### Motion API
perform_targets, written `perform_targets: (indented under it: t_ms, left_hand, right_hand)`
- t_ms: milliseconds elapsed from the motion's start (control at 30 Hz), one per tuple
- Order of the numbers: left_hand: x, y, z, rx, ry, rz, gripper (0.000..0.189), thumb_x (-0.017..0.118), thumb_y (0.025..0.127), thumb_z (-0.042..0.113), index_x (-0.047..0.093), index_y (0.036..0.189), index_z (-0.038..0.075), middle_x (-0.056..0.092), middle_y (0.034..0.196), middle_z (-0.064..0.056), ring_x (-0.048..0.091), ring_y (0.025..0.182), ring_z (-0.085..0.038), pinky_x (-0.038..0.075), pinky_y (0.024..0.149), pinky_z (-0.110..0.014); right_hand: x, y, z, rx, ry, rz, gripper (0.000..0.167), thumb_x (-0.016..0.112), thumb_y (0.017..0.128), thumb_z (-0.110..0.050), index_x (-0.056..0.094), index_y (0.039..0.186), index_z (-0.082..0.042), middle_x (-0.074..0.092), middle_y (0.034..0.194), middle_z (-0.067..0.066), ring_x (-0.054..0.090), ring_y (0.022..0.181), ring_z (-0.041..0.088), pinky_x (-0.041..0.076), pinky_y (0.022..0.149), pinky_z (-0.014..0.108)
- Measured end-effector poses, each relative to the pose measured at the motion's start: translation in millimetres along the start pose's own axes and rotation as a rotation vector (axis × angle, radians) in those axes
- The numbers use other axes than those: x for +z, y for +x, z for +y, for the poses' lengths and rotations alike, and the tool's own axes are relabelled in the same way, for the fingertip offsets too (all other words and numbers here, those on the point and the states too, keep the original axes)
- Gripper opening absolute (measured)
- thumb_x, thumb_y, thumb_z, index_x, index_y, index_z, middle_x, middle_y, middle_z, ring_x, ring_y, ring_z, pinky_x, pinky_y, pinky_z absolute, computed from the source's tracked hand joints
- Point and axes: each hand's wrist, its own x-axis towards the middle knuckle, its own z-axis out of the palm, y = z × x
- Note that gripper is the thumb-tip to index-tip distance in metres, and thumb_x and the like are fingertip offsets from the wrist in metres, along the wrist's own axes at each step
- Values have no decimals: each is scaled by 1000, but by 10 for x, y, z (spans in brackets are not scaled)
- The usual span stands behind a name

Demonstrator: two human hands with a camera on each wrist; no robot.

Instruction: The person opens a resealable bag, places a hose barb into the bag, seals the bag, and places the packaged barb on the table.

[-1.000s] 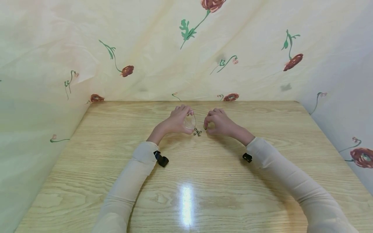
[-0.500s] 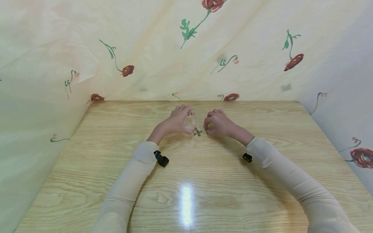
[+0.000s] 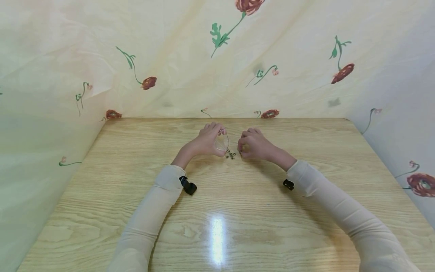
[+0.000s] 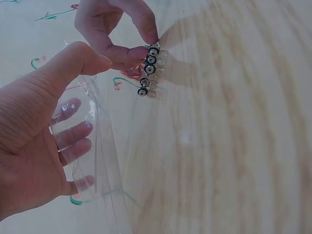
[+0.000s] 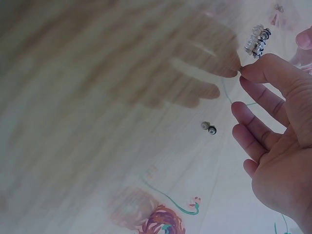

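In the head view my left hand (image 3: 205, 141) curves in a C shape at the edge of a clear plastic bag (image 4: 100, 131). The left wrist view shows several fingers through the film, with the thumb at its near side. Right beside the bag lies a small cluster of round silver-and-black metal pieces (image 4: 150, 63). My right hand (image 3: 256, 145) is just right of the cluster, thumb and index finger pinching a tiny dark metal piece (image 3: 240, 152). The other fingers are loosely bent. What the fingertips cover is partly hidden.
Below the right hand a single metal piece (image 5: 212, 130) lies apart on the glossy wooden table (image 3: 238, 200). Flower-printed cloth (image 3: 176, 56) hangs behind the table's far edge. Black camera straps (image 3: 188, 186) sit at both wrists, over pale sleeves.
The right hand has shifted very slightly down, its fingertips nearer the table. The left hand, the bag and the cluster look the same.
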Motion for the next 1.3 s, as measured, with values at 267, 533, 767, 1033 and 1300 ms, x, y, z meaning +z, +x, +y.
perform_targets:
  t_ms: [267, 533, 767, 1033, 1300]
  left_hand:
    - [-7, -8, 9, -4, 3, 6, 61, 81, 79, 27, 46, 125, 6, 45, 120, -10, 37, 113, -28, 31, 96, -46]
    - [-9, -8, 20, -7, 4, 4, 61, 81, 80, 26, 46, 125, 6, 46, 122, -11, 37, 114, -29, 31, 95, -46]
    - [-4, -9, 26, -12, 17, 8, 60, 82, 79, 26, 45, 124, 8, 46, 122, -11, 38, 114, -29, 31, 94, -45]
    - [-8, -19, 23, -14, 4, 3, 63, 82, 80, 26, 45, 127, 6, 46, 124, -12, 37, 115, -29, 31, 96, -45]
    - [-9, -26, 26, -13, 12, 6, 61, 81, 80, 27, 45, 126, 8, 45, 124, -11, 38, 116, -29, 32, 96, -46]
  right_hand:
    - [17, 3, 14, -10, -7, 8, 10, 78, 75, -7, 73, 80, -14, 66, 94, 7, 47, 92, 26, 34, 98, 55]
    - [25, -6, 21, -17, -9, 17, 12, 77, 75, -6, 71, 78, -16, 66, 93, 7, 48, 92, 26, 35, 96, 54]
    - [1, -18, -9, -12, -7, 18, 12, 77, 75, -6, 70, 78, -16, 66, 93, 7, 48, 93, 27, 35, 95, 52]
    - [12, -17, 8, -16, 4, 27, 11, 76, 74, -6, 71, 78, -15, 67, 94, 7, 49, 92, 27, 35, 96, 55]
    - [-2, -25, -3, -6, 16, 27, 11, 77, 74, -6, 71, 79, -14, 66, 96, 8, 48, 94, 27, 34, 101, 58]
